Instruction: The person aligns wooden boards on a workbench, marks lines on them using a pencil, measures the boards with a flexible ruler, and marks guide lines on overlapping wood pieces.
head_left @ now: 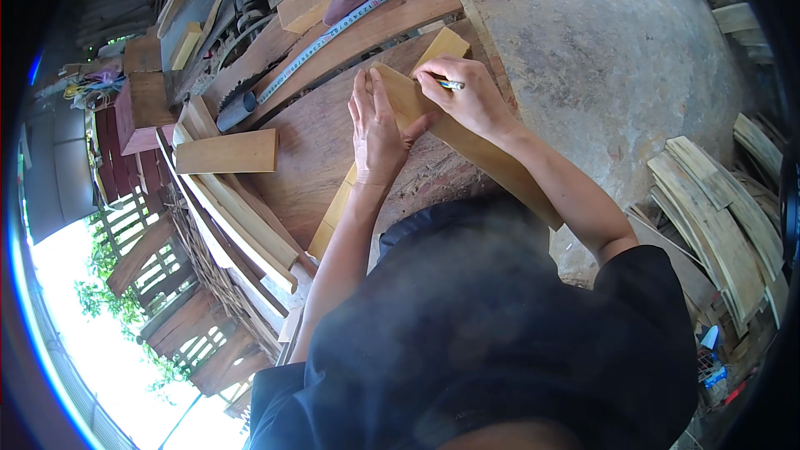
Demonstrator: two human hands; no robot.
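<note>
A long plank (pixel 500 168) lies slantwise in front of me, its far end between my two hands. My left hand (pixel 379 129) grips that end, with the fingers stretched along its left edge and the thumb spread over its face. In my right hand (pixel 471 96) is a pencil (pixel 451 84), pinched low, its tip hidden by the fingers at the plank's far edge. Beneath the plank, a second wooden strip (pixel 443 45) crosses at an angle. Its nearer part shows beside my left forearm. Both rest over a broad wooden work surface (pixel 304 137).
An extended tape measure (pixel 358 15) runs over boards at the back. A short wooden block (pixel 227 152) lies left, above several long slats (pixel 242 208). Loose boards (pixel 708 217) are stacked on the concrete floor (pixel 608 42) at right.
</note>
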